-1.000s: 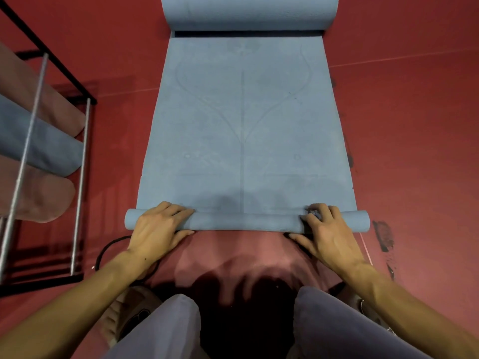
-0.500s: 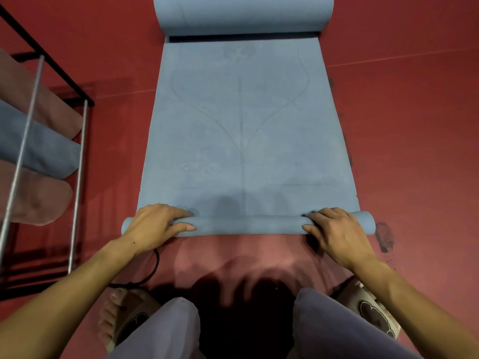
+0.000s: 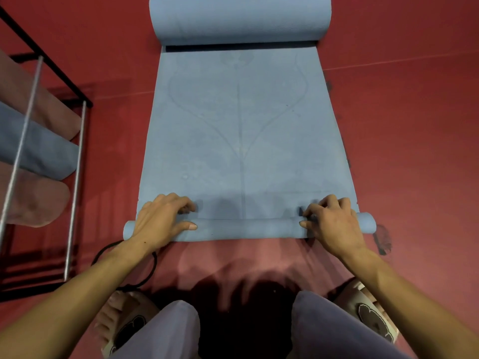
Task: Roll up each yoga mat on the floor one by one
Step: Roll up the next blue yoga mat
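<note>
- Left hand (image 3: 162,218) and right hand (image 3: 333,221) curl over the thin rolled near end of the blue rubber yoga mat (image 3: 243,141).
- The mat lies on the red floor (image 3: 414,151); its far end is a thick roll.
- A black-framed metal rack (image 3: 75,156) of rolled mats stands left.

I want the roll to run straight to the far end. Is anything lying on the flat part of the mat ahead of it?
Nothing visible lies on the flat stretch of the blue mat. The only thing ahead is its own far end, curled into a big roll.
</note>
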### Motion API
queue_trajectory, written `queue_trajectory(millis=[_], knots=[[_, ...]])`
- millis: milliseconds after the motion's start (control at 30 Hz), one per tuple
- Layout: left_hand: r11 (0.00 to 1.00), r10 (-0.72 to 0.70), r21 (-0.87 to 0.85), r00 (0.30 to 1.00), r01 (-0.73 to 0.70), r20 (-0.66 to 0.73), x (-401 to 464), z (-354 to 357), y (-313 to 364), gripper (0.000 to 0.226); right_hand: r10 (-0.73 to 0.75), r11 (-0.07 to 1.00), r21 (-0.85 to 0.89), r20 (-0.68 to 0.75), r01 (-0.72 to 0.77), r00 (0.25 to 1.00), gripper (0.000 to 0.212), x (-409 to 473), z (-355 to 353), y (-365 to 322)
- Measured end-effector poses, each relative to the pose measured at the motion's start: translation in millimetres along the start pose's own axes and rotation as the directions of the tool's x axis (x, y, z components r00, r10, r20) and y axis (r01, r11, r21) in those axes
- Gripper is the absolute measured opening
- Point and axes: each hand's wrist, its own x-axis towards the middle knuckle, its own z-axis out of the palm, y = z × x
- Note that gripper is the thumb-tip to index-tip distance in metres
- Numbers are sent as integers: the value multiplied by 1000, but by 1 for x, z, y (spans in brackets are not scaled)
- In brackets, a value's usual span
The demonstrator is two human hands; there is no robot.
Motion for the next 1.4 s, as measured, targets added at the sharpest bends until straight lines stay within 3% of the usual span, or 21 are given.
queue_trajectory(millis=[133, 267, 367, 533, 633, 700, 833, 1100, 1233, 1333, 1400], knots=[[995, 100, 10, 993, -99, -58, -9, 11, 8, 13, -28, 999, 37, -19, 29, 999, 27, 2, 1, -3], [995, 103, 24, 982, -100, -157, -19, 20, 8, 35, -72, 997, 18, -151, 76, 986, 21, -2, 4, -3], [989, 112, 118, 972, -89, -206, -28, 30, 9, 28, -112, 994, -8, -207, 113, 972, 14, -2, 5, -4], [988, 124, 127, 957, -93, -262, -42, 32, 16, 33, -143, 987, -97, -131, 131, 981, 33, -3, -2, -18], [980, 179, 119, 964, -158, -196, -44, 31, 14, 56, -176, 971, -169, -42, 166, 984, 50, -6, -2, -20], [983, 171, 97, 965, -154, -200, -40, 32, 11, 60, -163, 972, -174, -20, 157, 986, 50, -5, -2, -21], [988, 149, 62, 975, -141, -165, -27, 28, 7, 60, -155, 970, -191, 0, 152, 988, 43, 1, -3, -23], [984, 161, 69, 987, -161, 10, -6, 9, -1, 67, -196, 970, -165, -103, 177, 975, 32, -1, -1, -22], [983, 140, 96, 979, -154, 145, -1, 5, 0, 61, -176, 973, -160, -39, 167, 984, 26, -1, -1, -15], [996, 74, 34, 974, -83, 214, 6, 5, 0, 48, -130, 982, -134, 39, 134, 991, 34, 3, -8, -15], [999, 52, -15, 970, -50, 237, 8, 5, 0, 53, -107, 984, -131, 87, 118, 990, 37, 7, -13, -19]])
